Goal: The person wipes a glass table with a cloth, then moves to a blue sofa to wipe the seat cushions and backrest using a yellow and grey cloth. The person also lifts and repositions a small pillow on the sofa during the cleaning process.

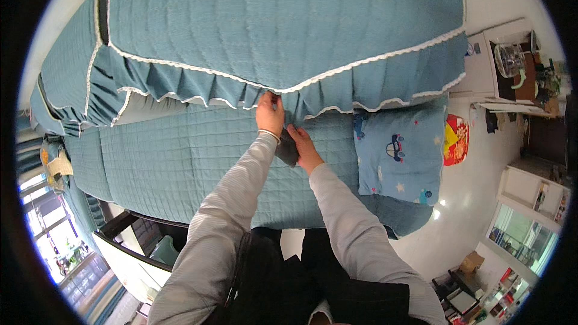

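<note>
A teal quilted sofa cover with white lace trim hangs over the backrest, its pleated ruffle falling toward the seat. My left hand, with a bangle at the wrist, pinches the ruffle just under the lowest point of the trim. Below and to the right, my right hand grasps a dark grey piece, seemingly fabric; its upper part is hidden behind my left hand and the ruffle. Both hands are above the teal quilted seat cover.
A blue pillow with car and star prints lies on the seat at right, beside a red and yellow packet. At lower left stands a dark-rimmed table with a teal container under its edge. A transparent fan-like object is at far right.
</note>
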A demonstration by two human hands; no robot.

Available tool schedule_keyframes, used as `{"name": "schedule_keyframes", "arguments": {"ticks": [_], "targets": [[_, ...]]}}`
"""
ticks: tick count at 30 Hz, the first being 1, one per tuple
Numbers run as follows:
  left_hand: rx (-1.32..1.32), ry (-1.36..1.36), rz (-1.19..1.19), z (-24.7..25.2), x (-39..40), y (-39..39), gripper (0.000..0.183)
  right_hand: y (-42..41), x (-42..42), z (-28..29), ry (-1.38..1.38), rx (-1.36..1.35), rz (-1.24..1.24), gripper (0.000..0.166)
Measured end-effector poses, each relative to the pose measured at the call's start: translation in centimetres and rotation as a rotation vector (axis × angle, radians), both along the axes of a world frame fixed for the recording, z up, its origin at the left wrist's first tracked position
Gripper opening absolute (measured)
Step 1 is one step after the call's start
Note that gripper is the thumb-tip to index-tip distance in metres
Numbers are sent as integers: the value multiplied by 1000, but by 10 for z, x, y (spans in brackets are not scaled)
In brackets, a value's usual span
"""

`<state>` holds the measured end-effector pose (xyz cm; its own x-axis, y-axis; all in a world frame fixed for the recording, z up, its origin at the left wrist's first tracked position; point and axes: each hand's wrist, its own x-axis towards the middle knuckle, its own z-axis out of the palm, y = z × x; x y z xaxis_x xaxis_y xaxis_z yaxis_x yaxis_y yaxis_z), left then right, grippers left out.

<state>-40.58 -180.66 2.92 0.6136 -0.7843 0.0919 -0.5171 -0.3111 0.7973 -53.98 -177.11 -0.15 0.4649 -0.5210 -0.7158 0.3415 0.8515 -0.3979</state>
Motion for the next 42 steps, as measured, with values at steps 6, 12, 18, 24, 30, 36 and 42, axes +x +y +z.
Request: {"name": "schedule_keyframes", "arguments": {"ticks": [6,12,18,24,30,36,42], "targets": [[359,-27,-68,-60,27,32,21,1,-41,-16,310,-225,-136,19],[366,342,-433,-18,-39,35,34,-79,-150,45,339,-520,-338,38],[317,845,-308,56,-145,-66,57,-161,-220,121,113,-254,-465,54],[-19,781,-102,41,-180,-87,35,-199,-265,222,208,-508,-529,30],[210,754,-45,19,-169,-63,22,-198,-310,197,630,-694,-144,18],[503,258,-162,44,-122,-67,29,-169,-329,139,741,-795,90,23],[629,-89,-204,139,-127,-46,35,-243,-233,356,881,-1748,-264,47]]}}
